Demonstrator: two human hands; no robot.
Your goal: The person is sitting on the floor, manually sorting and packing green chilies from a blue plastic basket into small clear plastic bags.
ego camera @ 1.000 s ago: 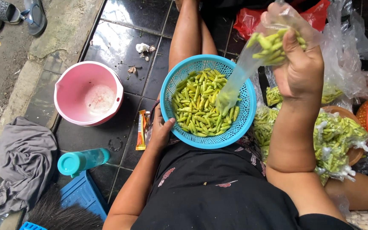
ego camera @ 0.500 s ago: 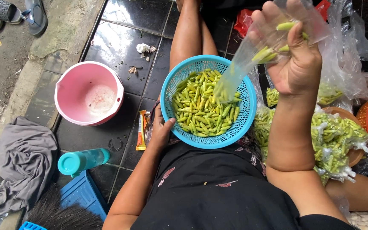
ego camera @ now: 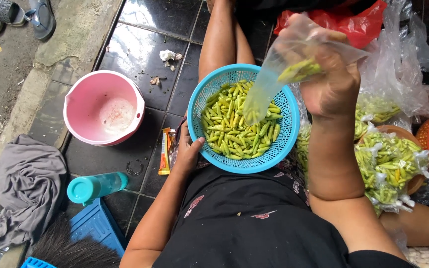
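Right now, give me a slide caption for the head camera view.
Right hand lifts a clear plastic bag of green chillies over a blue basket; left hand steadies its rim.

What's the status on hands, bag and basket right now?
Right hand raised, gripping clear plastic bag of green chilies over blue basket. Left hand steadies basket rim. Nothing blocks the basket; pink bucket stands apart.
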